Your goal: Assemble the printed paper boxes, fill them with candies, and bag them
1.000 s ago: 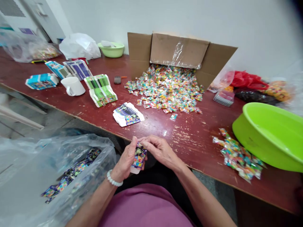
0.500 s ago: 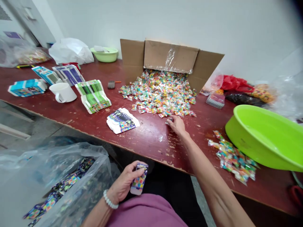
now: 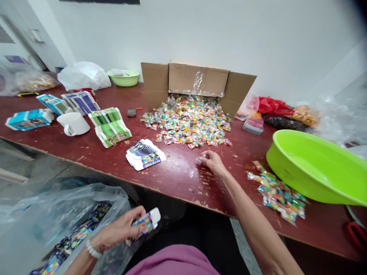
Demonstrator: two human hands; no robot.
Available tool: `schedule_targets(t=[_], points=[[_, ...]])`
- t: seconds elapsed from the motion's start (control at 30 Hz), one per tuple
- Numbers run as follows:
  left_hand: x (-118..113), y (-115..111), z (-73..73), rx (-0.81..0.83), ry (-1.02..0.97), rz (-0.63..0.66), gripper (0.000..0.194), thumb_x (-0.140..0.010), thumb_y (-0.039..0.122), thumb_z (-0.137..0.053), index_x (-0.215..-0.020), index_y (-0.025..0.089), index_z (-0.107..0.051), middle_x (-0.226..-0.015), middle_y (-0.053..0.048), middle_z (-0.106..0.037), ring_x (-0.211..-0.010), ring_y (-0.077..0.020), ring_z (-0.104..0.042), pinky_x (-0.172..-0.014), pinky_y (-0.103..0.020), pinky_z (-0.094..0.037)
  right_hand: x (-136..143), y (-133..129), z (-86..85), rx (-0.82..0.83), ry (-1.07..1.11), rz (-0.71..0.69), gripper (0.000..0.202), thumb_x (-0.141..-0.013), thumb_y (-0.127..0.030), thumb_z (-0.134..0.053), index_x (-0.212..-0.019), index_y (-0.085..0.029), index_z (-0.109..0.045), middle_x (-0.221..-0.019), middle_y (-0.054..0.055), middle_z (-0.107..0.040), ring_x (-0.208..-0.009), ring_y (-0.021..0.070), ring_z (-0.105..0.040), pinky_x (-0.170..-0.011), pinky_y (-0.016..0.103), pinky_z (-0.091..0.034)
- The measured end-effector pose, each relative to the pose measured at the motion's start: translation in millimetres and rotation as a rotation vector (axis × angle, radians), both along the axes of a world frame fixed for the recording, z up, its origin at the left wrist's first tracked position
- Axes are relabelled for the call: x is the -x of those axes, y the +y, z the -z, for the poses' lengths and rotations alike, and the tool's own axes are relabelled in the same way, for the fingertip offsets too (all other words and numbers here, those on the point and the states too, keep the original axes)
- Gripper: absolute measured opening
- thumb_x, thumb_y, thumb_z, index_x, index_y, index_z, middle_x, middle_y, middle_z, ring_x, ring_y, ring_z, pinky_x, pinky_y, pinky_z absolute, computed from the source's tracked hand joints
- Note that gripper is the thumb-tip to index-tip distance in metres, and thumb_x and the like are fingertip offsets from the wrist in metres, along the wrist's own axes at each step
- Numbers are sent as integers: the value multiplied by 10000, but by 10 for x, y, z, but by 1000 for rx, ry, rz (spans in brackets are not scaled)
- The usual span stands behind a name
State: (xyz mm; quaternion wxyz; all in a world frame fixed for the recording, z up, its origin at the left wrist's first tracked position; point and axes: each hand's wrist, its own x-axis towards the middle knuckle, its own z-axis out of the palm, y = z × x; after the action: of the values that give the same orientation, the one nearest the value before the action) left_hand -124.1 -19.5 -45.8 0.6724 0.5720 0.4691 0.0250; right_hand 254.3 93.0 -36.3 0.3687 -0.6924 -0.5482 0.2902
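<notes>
My left hand point(image 3: 126, 225), a beaded bracelet at its wrist, grips a small purple printed carton point(image 3: 146, 222) over the table's front edge. The carton's white end flap stands out to the right. At the middle of the table, my right hand point(image 3: 213, 162) has its fingertips pinched on a small clear-wrapped candy point(image 3: 198, 160), mostly hidden. Beyond it lies a heap of wrapped candies point(image 3: 189, 122), spilling from an open cardboard box point(image 3: 197, 78). A scrap of clear wrapper point(image 3: 191, 173) lies near my right hand. Flattened purple cartons point(image 3: 145, 154) are stacked to its left.
A clear plastic bag point(image 3: 114, 194) of filled cartons hangs below the table at left. Green cartons point(image 3: 110, 126), a white mug point(image 3: 73, 124) and blue cartons point(image 3: 30, 119) stand farther left. At right are a green basin point(image 3: 315, 172) and loose candy packets point(image 3: 278, 193).
My left hand has moved left toward the bag, tilting the carton sideways. My right hand has drawn back slightly from the candy heap. The view has shifted a little.
</notes>
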Motion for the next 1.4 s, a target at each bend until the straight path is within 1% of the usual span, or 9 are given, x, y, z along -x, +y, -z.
schedule_targets(t=[0.1,0.23,0.5,0.63,0.77,0.87,0.97,1.23,1.4], points=[[-277,-31,-200,-1,-236,-213,309,-821,437,-619,-980,209,-484,-948,-15,-628,-734,-149,-622,-593,-212,-407,380,-428,-158,-20,136,-165,351,-874,-400,-540,-1106,-162,-651,-834,20,-679,-712,156,-616,-649,251,-464],[-650,-59,-368,-58,-414,-284,347,-834,331,-642,-1135,193,-539,-948,-44,-636,-703,-138,-626,-649,-232,-437,862,-930,-359,-81,320,-467,313,-927,-376,-535,-1158,-198,-650,-964,33,-699,-843,173,-638,-776,289,-478],[-847,-125,-419,-21,-531,-355,521,-804,309,-709,-1278,214,-515,-936,-50,-650,-746,-161,-655,-678,-240,-459,999,-1149,-471,-233,13,-613,269,-964,-313,-513,-1174,-263,-674,-942,56,-635,-902,208,-590,-807,333,-464],[-869,-126,-424,2,-578,-386,496,-780,305,-734,-1230,212,-546,-1039,-73,-658,-735,-161,-665,-676,-251,-475,996,-1129,-470,-192,253,-508,364,-958,-350,-510,-1304,-257,-575,-1032,56,-613,-935,197,-581,-860,347,-471],[-900,-129,-420,-18,-578,-445,423,-731,239,-761,-1118,193,-597,-950,-46,-673,-657,-128,-630,-634,-230,-467,1008,-1070,-435,-8,614,-334,357,-821,-427,-683,-1096,-204,-630,-857,11,-600,-722,147,-556,-666,275,-477],[-941,-123,-431,23,-602,-535,373,-771,365,-724,-1072,165,-633,-895,-65,-684,-625,-147,-621,-589,-250,-485,1003,-1060,-437,122,737,-360,452,-735,-450,-764,-1082,-201,-617,-819,-8,-592,-703,135,-556,-648,259,-466],[-993,-119,-425,139,-626,-637,461,-832,536,-604,-1044,130,-659,-820,-88,-686,-567,-171,-614,-527,-285,-500,1024,-1097,-434,176,754,-436,481,-717,-444,-789,-1095,-203,-614,-864,0,-628,-760,140,-580,-719,266,-475],[-1047,-157,-381,-49,-616,-721,344,-812,478,-678,-934,159,-642,-751,-17,-618,-585,-142,-580,-457,-231,-483,1242,-1143,-323,59,742,-439,299,-732,-469,-782,-831,-196,-707,-870,20,-646,-653,125,-555,-574,238,-465],[-998,-121,-414,104,-730,-739,398,-837,540,-641,-994,175,-611,-781,-23,-630,-582,-141,-601,-478,-245,-510,1238,-1150,-347,-75,640,-449,230,-813,-435,-728,-792,-205,-732,-734,13,-681,-581,140,-583,-565,260,-478]])
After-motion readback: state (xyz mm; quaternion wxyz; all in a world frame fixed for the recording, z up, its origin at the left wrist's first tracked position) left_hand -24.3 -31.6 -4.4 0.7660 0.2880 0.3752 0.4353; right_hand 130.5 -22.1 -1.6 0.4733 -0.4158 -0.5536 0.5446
